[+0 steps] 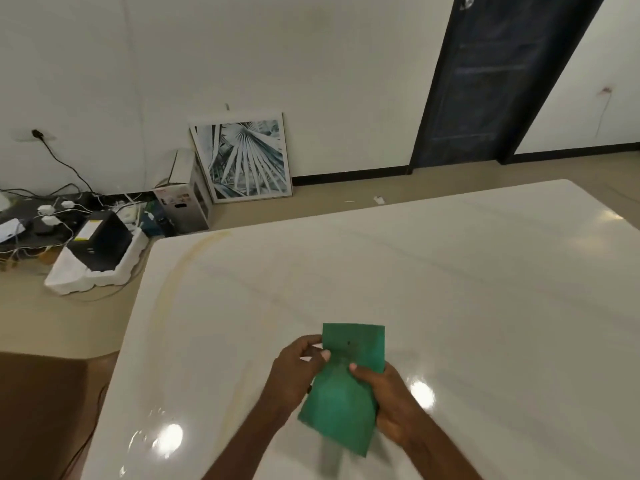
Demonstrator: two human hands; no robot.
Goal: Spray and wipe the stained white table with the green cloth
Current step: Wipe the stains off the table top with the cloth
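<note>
Up at 12 o'clock, a framed palm print (244, 157) leans on the wall. Just left of it stands a carton (187, 199). Out at 10 o'clock, a black box (102, 241) sits in white foam (69, 277), cables (62, 206) tangled behind. Dark door (485, 81) at 1 o'clock.

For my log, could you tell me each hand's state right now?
Left hand: pinching the green cloth.
Right hand: gripping the same cloth.

White table (450, 289) lies bare beyond the green cloth (346, 386) (glossy).
</note>
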